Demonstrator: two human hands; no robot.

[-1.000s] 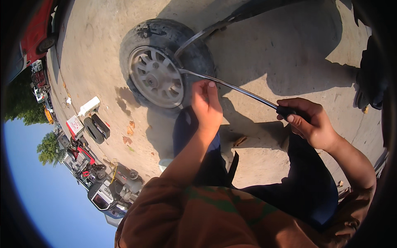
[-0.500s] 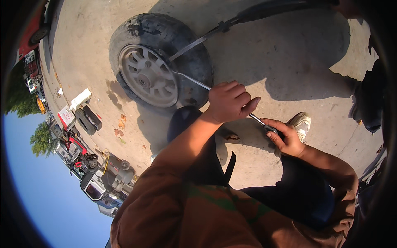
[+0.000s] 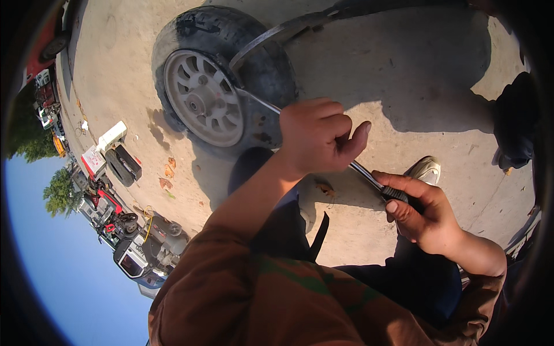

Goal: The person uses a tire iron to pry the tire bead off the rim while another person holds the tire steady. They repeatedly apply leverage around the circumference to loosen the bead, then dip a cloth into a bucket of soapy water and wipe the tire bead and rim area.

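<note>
A wheel lies tilted at upper centre: a dusty black tyre (image 3: pixel 266 69) around a grey alloy rim (image 3: pixel 218 102). The slim metal shaft of a pry bar (image 3: pixel 262 101) reaches the rim's right edge with its tip, where tyre and rim meet. My left hand (image 3: pixel 317 135) is wrapped round the shaft midway. At the tool's lower end my right hand (image 3: pixel 427 216) grips the black ribbed handle, thumb and fingers around it. A second flat metal bar (image 3: pixel 271 36) meets the same rim edge a little higher and runs off toward the upper right; who holds it is hidden.
A person's dark-clothed leg (image 3: pixel 516 121) is at the right edge. My shoe (image 3: pixel 426 170) rests on the concrete beyond my right hand. To the left lie a loose small tyre (image 3: pixel 119 167), a white box (image 3: pixel 112 135) and dry leaves (image 3: pixel 167 173). Farther off stands a parked vehicle (image 3: pixel 133 259).
My right hand has moved right and down with the handle; my left hand shifts slightly left. The wheel's rim has tilted and moved up a little. The flat bar has swung upward.
</note>
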